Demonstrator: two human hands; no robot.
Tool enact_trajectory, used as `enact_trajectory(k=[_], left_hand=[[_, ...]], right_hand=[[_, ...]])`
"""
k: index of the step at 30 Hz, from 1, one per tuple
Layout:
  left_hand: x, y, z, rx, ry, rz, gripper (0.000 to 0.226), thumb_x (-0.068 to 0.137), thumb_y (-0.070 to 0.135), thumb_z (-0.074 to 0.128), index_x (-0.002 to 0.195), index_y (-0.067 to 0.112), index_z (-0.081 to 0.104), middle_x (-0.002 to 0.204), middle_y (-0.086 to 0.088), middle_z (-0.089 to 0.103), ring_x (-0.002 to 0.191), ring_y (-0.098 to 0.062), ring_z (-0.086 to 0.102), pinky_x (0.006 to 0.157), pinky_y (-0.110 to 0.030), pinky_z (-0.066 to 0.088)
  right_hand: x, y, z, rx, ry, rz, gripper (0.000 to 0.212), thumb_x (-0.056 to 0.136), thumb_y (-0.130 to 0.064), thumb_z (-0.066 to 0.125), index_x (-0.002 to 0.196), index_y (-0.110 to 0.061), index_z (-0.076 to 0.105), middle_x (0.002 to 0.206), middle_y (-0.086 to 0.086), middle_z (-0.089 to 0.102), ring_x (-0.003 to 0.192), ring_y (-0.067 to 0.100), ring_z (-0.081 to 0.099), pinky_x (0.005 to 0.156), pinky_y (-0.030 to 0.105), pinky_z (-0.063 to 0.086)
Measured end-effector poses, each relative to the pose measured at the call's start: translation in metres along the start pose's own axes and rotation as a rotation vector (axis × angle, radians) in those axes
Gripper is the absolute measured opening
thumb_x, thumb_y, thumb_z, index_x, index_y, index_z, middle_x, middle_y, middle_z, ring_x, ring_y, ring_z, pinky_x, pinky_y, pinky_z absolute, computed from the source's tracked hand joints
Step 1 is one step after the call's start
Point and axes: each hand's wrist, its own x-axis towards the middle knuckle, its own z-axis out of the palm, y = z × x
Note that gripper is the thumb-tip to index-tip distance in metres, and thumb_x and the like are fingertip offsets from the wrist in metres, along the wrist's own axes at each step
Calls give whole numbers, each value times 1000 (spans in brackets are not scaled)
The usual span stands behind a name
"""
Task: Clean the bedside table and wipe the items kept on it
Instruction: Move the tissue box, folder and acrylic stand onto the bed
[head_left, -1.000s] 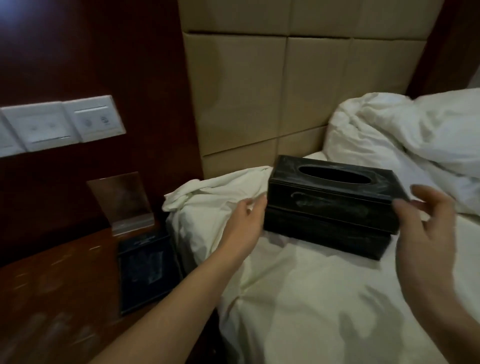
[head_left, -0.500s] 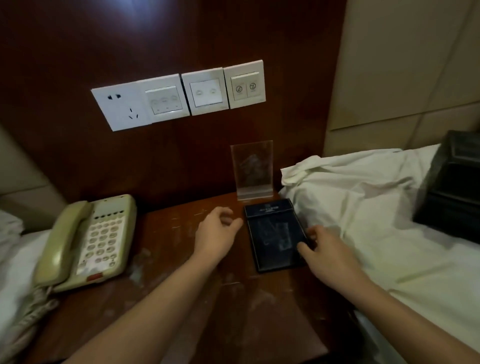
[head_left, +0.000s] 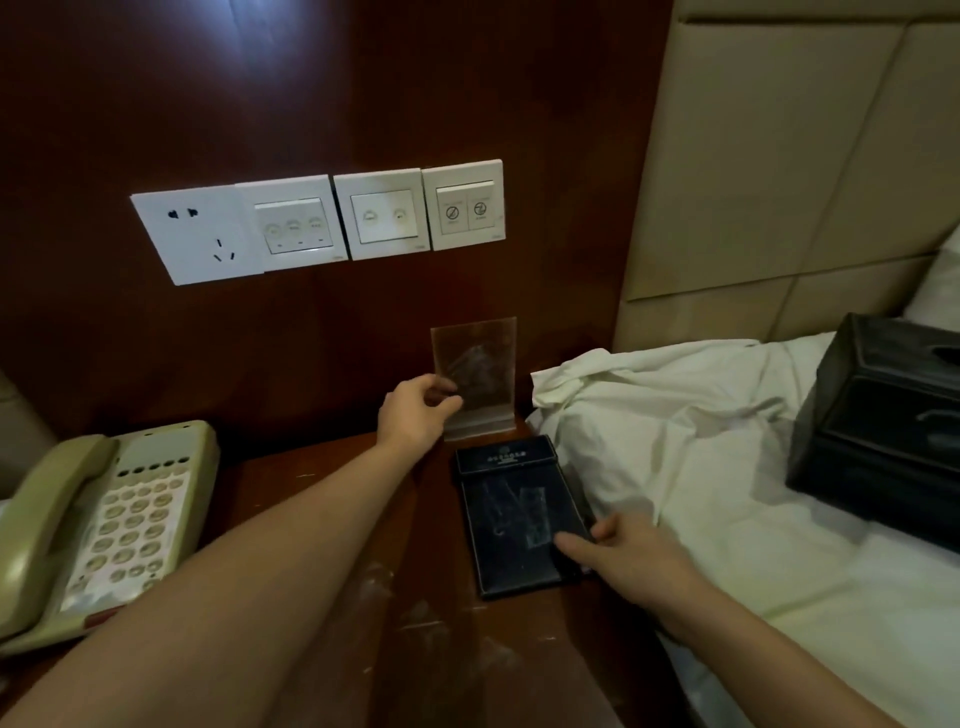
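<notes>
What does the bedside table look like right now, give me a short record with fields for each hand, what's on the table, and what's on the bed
left hand: left hand grips the clear acrylic sign holder by its left edge
right hand: right hand holds the lower right corner of the black folder
on table: beige telephone at left; sign holder upright at the back; folder lying flat on the bedside table
table surface: whitish smudges near the front
on bed: black tissue box on the white sheet
wall: socket and switch panels
</notes>
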Motion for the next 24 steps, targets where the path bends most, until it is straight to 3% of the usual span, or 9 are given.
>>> enact_trajectory(k=[2,4,6,9,12,15,18,21,24], left_hand=[[-2,-2,-3,51,19,41,13,95,31,72,106,25,77,112,5,75,111,-17,67,99,-39,54],[-10,-3,-7,82,27,89,15,96,30,71,107,25,78,112,7,75,110,-14,67,101,-42,55],[-18,-2,-12,96,31,126,17,96,29,69,111,24,77,110,10,74,106,-10,66,95,-35,56],[-29,3,-21,116,47,183,20,97,25,68,115,21,76,106,15,69,98,-1,63,82,-18,49],[-38,11,-30,89,76,185,19,97,25,68,114,20,76,109,10,72,92,1,64,75,-15,51],[-49,24,-40,83,119,186,20,96,25,70,113,18,77,110,4,76,96,-5,66,85,-24,56],[-69,46,-49,43,138,211,21,95,26,70,113,17,77,109,4,76,103,-10,68,96,-39,58],[-94,76,-50,-19,91,222,22,95,25,70,115,17,76,108,3,75,102,-12,70,94,-40,59],[-129,112,-40,-133,60,271,13,93,26,71,105,26,77,98,10,77,96,-6,71,90,-31,57]], right_hand=[[-2,-3,-4,-31,-19,24,33,86,-40,74,84,-15,52,77,0,59,65,10,53,53,23,36],[0,-3,-5,-8,-40,45,31,87,-35,73,80,-16,50,74,1,55,64,11,50,53,22,36],[2,-4,-5,32,-61,60,29,88,-32,73,78,-16,51,74,2,55,67,13,52,57,24,40],[5,-1,-3,157,-40,75,29,85,-31,76,93,-14,54,88,2,57,84,18,57,74,31,47],[4,-5,-8,348,-63,96,42,84,-26,78,115,-7,56,107,5,59,98,21,58,78,30,45],[-7,-10,-29,453,-119,104,38,87,-20,75,117,-2,62,86,3,59,73,13,55,57,21,42],[-34,-2,-64,508,-151,133,25,88,-17,73,103,2,69,54,-3,43,43,7,36,37,17,27],[-75,25,-109,663,-235,121,14,91,-15,68,85,-2,71,51,-6,33,43,6,24,38,18,19],[-124,60,-161,729,-208,109,23,93,-14,65,72,-10,73,55,-5,35,47,6,24,41,18,18]])
